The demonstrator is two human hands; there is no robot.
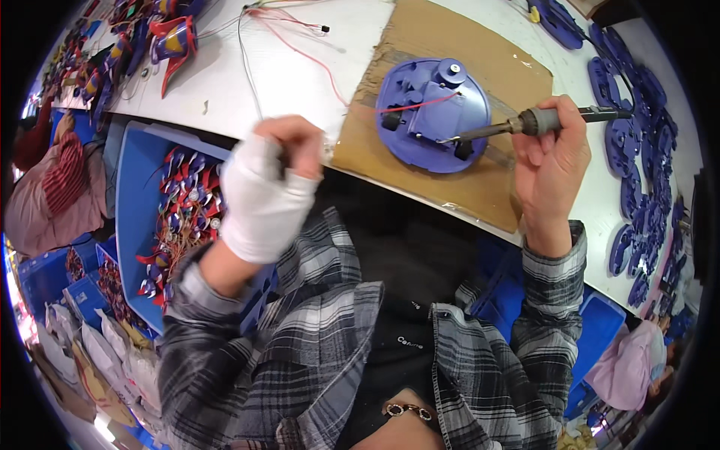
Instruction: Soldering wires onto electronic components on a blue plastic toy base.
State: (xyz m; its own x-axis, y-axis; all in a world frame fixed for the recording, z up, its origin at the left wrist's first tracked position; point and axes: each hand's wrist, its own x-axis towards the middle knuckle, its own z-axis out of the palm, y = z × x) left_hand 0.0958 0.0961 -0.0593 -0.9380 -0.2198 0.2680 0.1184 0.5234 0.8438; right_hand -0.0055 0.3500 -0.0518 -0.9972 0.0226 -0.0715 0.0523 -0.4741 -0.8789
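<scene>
A round purple plastic base (431,154) with small black wheels lies on a sheet of brown cardboard. My right hand (551,161) grips a soldering iron (541,121) like a pen, its thin tip at the base beside the lower black wheel (464,150). A red wire (420,106) runs across the base's upper face. My left hand (270,187), in a white fingerless glove, is left of the cardboard near the table edge. Its fingers are curled together and slightly blurred; what they hold, if anything, cannot be made out. A thin grey wire reaches down to it.
The cardboard (499,64) covers part of the white table (292,82). Loose wires (300,21) lie at the back. Many purple parts (622,150) line the right side. A blue bin (139,217) of red and purple wired pieces stands at my left. Other people sit at both sides.
</scene>
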